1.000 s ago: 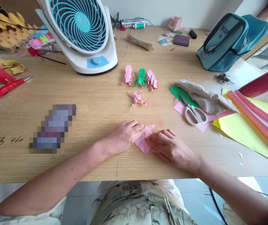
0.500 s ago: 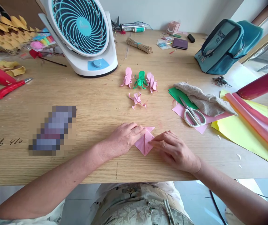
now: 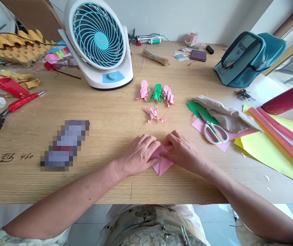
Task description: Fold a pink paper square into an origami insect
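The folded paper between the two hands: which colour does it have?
The folded paper is pink, as the head view shows.

Pink folded paper: left hand holding its left side; right hand holding its right side; origami figures beyond it; scissors right of it; fan beyond it, leftward
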Demonstrator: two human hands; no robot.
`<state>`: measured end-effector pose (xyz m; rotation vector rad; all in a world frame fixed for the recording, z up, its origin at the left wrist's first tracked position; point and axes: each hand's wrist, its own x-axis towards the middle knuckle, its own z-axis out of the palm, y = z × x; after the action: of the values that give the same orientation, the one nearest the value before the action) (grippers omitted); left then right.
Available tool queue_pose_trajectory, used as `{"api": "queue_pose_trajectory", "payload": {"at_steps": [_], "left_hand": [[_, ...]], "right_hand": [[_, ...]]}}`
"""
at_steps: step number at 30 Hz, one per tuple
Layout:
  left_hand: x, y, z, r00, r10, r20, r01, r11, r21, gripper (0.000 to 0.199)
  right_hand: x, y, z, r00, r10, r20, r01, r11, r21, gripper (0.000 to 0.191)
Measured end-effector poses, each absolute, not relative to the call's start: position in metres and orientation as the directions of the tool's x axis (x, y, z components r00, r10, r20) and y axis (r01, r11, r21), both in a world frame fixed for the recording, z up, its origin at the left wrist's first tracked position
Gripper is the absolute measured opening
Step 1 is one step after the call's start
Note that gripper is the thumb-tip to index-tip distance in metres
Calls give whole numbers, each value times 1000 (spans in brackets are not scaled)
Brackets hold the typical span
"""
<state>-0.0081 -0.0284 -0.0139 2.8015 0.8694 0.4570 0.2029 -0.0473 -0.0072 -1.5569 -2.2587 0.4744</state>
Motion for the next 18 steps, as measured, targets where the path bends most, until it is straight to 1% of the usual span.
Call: {"api": "queue_pose_trajectory", "payload": {"at_steps": [4, 6, 8, 11, 14, 16, 18], "left_hand": [[-9, -28, -16, 737, 606, 298, 534, -794, 291, 62], [-9, -28, -16, 731, 593, 338, 528, -805, 270, 74], [-9, -28, -17, 730, 575, 370, 530, -818, 223, 81], [-9, -28, -16, 739, 551, 388, 535, -830, 160, 85], [-10, -28, -15, 751, 527, 397, 527, -842, 121, 84], [-10, -28, -14, 755, 517, 403, 521, -846, 108, 81], [-10, -28, -14, 755, 517, 404, 520, -847, 113, 81]], "right_hand": [[206, -49, -10, -309, 950, 39, 744, 267, -612, 17], [209, -49, -10, -322, 947, 6, 706, 244, -665, 19], [211, -49, -8, -340, 940, -35, 703, 229, -673, 19], [212, -50, -3, -358, 930, -78, 724, 224, -653, 15], [212, -53, 0, -350, 935, -57, 724, 232, -649, 15], [213, -54, -1, -331, 942, -48, 700, 211, -682, 18], [215, -54, -3, -324, 944, -64, 637, 168, -752, 21]]}}
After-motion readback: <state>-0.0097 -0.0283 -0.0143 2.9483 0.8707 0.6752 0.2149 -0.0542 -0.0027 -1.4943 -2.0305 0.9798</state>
